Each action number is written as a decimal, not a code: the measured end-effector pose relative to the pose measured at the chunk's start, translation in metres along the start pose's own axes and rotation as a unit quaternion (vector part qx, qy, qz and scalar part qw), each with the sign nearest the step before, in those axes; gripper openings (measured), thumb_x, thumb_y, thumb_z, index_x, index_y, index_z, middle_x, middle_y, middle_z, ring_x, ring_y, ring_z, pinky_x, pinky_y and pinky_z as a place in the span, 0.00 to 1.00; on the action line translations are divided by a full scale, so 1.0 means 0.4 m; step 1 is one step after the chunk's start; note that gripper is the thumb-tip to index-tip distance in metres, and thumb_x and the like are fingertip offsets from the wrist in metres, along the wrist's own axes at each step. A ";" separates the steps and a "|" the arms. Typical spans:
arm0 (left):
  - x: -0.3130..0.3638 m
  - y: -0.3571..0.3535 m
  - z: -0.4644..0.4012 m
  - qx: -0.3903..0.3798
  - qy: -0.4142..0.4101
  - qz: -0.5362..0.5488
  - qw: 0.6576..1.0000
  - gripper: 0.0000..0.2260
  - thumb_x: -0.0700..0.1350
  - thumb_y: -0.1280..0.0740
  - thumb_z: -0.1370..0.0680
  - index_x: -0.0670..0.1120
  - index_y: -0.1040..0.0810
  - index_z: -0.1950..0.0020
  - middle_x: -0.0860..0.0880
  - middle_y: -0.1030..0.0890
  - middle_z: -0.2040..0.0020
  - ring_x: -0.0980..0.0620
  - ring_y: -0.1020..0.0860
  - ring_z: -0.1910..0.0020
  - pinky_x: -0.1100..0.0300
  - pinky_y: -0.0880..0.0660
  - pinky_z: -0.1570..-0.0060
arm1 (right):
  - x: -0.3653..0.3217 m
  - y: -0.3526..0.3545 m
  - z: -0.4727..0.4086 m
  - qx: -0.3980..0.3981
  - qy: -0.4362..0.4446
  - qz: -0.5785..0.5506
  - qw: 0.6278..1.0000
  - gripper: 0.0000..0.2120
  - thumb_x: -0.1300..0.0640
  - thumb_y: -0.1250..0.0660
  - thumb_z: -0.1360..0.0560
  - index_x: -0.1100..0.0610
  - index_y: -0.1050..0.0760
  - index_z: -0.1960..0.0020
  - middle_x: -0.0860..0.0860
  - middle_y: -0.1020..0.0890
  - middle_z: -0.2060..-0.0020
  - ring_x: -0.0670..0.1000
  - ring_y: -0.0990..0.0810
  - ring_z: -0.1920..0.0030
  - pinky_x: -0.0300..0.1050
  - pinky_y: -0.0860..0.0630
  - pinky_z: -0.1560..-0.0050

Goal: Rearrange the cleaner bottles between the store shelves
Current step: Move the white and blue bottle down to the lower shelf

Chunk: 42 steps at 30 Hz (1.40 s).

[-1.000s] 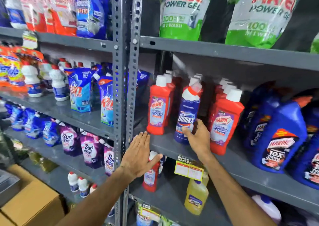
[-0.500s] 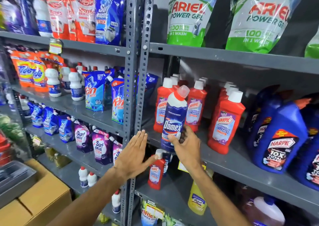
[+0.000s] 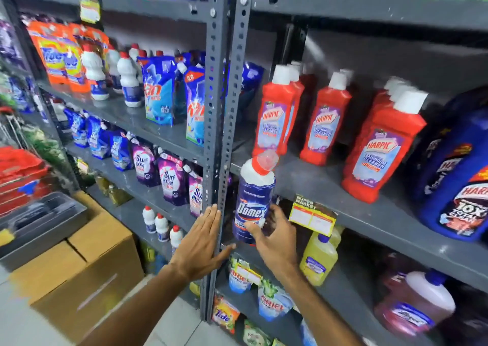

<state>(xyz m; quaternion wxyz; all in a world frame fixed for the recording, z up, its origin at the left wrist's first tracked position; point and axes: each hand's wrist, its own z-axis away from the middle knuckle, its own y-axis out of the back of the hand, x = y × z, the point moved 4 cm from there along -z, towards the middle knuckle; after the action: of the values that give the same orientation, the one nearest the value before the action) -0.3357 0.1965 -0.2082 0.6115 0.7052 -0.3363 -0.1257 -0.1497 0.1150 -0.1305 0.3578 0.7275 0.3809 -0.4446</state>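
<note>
My right hand grips the lower half of a blue Domex bottle with a white shoulder and red cap. The bottle is held upright in front of the right shelf's edge, off the shelf board. My left hand lies flat and open against the grey upright post between the two shelf units. Red Harpic bottles with white caps stand in rows on the right shelf behind the Domex. Small white bottles with red caps stand on the left unit's shelf.
Big blue Harpic jugs fill the right end of the shelf. Blue and purple detergent pouches line the left shelves. A yellow bottle and a price tag sit below. Cardboard boxes stand on the floor at left.
My right hand has pulled the Domex bottle off the right shelf and lowered it toward me, to the shelf's front edge. My left hand stays on the post.
</note>
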 end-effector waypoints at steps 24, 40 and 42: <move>-0.035 -0.583 -0.179 -0.177 0.070 -0.024 0.981 0.45 0.69 0.52 0.16 0.34 0.59 0.16 0.33 0.58 0.15 0.39 0.56 0.14 0.47 0.58 0.16 | 0.713 0.079 -0.036 0.128 -0.122 0.030 0.984 0.21 0.52 0.25 0.27 0.45 0.24 0.36 0.41 0.12 0.49 0.44 0.14 0.49 0.41 0.20 0.47; -0.045 -0.626 -0.209 -0.148 0.080 -0.069 0.983 0.49 0.76 0.61 0.20 0.36 0.60 0.16 0.37 0.59 0.14 0.41 0.59 0.14 0.45 0.56 0.15 | 0.787 0.078 -0.130 0.129 -0.146 0.018 0.981 0.24 0.67 0.25 0.22 0.60 0.29 0.29 0.62 0.18 0.34 0.60 0.17 0.33 0.52 0.17 0.36; -0.045 -0.627 -0.208 -0.150 0.080 -0.071 0.983 0.49 0.76 0.62 0.20 0.37 0.61 0.16 0.37 0.59 0.14 0.41 0.59 0.14 0.45 0.57 0.15 | 0.769 0.075 -0.121 0.133 -0.146 0.016 0.980 0.27 0.66 0.24 0.22 0.61 0.30 0.27 0.60 0.19 0.32 0.57 0.18 0.32 0.47 0.18 0.37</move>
<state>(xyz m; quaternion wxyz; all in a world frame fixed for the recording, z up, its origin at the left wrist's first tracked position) -0.2199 0.2791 -0.4316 0.7247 0.6352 -0.2133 -0.1610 -0.0087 0.2156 -0.3908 0.3169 0.7017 0.2500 -0.5871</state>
